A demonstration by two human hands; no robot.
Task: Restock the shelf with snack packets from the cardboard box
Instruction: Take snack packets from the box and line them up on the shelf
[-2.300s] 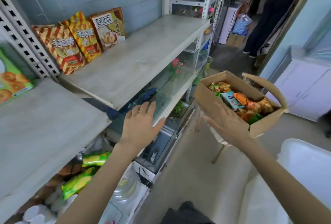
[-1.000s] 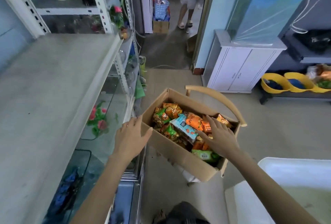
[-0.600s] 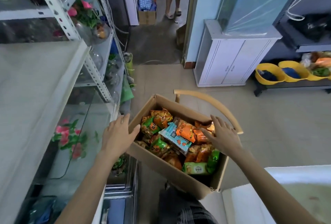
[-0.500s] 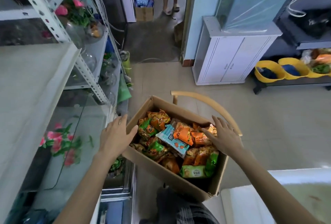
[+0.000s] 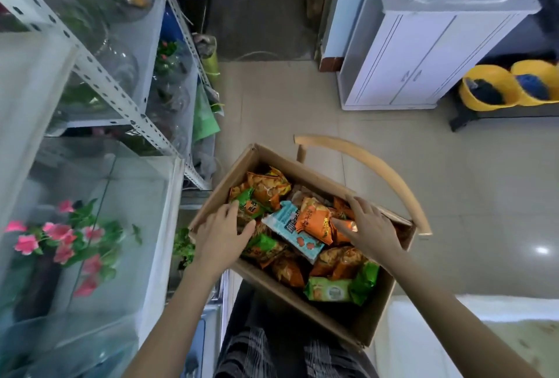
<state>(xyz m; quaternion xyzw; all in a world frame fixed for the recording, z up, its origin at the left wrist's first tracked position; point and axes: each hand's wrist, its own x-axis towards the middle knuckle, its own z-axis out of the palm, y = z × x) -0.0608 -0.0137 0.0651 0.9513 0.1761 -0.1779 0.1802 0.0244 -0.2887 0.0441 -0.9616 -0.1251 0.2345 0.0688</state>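
An open cardboard box (image 5: 305,299) stands on a wooden chair (image 5: 390,178) in front of me, filled with several snack packets. Among them are an orange packet (image 5: 314,220), a teal packet (image 5: 287,223) and a green packet (image 5: 329,289). My left hand (image 5: 222,235) reaches over the box's left rim, its straight fingers touching the green and orange packets there. My right hand (image 5: 370,228) lies with spread fingers on the orange packets at the box's far right side. The grey shelf board (image 5: 27,99) runs along the left edge; no packets on it are in view.
A glass tank with pink flowers (image 5: 60,241) sits below the shelf, close to the box's left side. A white cabinet (image 5: 423,44) and yellow basins (image 5: 490,87) stand across the tiled floor. A white surface (image 5: 472,335) lies at the lower right.
My view has dropped from the shelf to the box. My left hand moved from the box's outer wall over the rim onto the packets; my right hand settled deeper among the orange packets.
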